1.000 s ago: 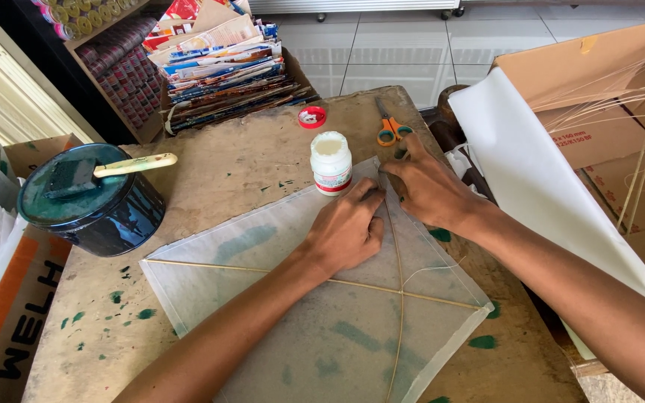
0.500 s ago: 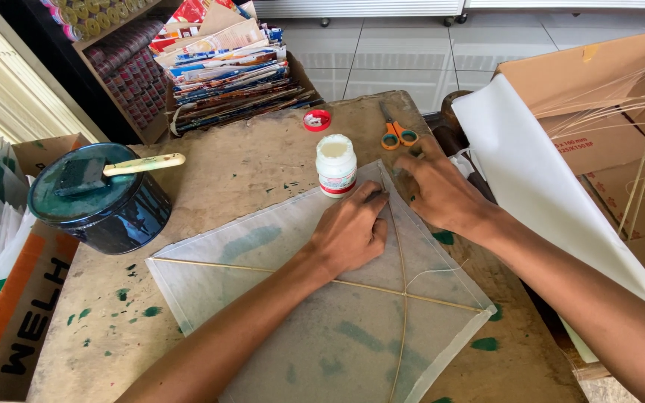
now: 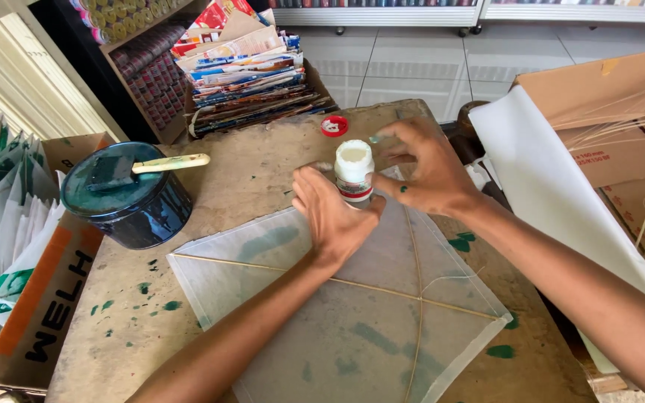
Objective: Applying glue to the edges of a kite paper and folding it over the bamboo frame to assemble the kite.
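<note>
A pale translucent kite (image 3: 352, 328) with thin crossed sticks lies flat on the stained wooden table (image 3: 240, 179). An open white bottle (image 3: 354, 170) with a red band stands at the kite's top corner. My left hand (image 3: 331, 215) wraps around the bottle's lower part, thumb on its right side. My right hand (image 3: 425, 168) hovers just right of the bottle's mouth, fingers spread and curled toward it, with a green smear on one finger. The bottle's red cap (image 3: 334, 125) lies on the table behind.
A dark teal pot (image 3: 125, 198) with a brush across its lid stands at the left. Stacked printed papers (image 3: 251, 67) sit at the back. A white sheet (image 3: 561, 194) and a cardboard box (image 3: 606, 97) of thin sticks are at the right; folded kites (image 3: 1, 194) at the left.
Both hands have left the kite's top corner. The left hand now grips the bottle and the right hand has risen beside its mouth, covering the scissors behind.
</note>
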